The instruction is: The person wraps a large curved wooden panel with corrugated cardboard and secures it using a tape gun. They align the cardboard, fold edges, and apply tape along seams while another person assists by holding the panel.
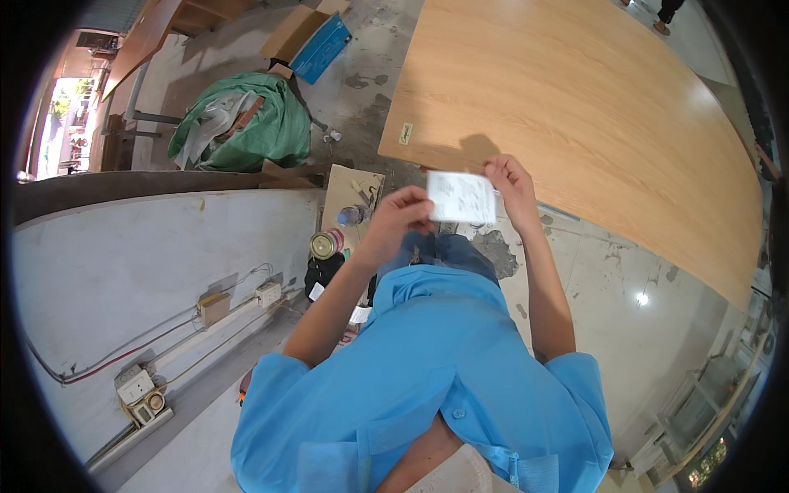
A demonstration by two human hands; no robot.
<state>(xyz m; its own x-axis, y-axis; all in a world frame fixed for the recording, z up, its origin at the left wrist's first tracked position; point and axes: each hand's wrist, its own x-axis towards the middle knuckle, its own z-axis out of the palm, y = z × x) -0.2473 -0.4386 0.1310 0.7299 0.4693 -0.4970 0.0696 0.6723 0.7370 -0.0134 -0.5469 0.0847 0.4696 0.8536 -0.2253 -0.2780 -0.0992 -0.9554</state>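
A small white sheet of paper [462, 198] with faint print is held up in front of me, its near side facing me. My left hand [400, 218] pinches its left edge between thumb and fingers. At the upper right corner, my right hand [511, 182] has thumb and fingers closed on the same sheet. Just beyond both hands lies the near edge of a wooden tabletop [575, 107], with a shadow falling on it. The print is too blurred to make out.
A narrow board [343, 193] at my left carries a plastic bottle [352, 215] and a round tin [326, 242]. Farther off are a stuffed green sack [279, 123] and an open blue carton [322, 48]. Along the low white wall [164, 255] run cables and sockets. Another person's foot [662, 27] shows far right.
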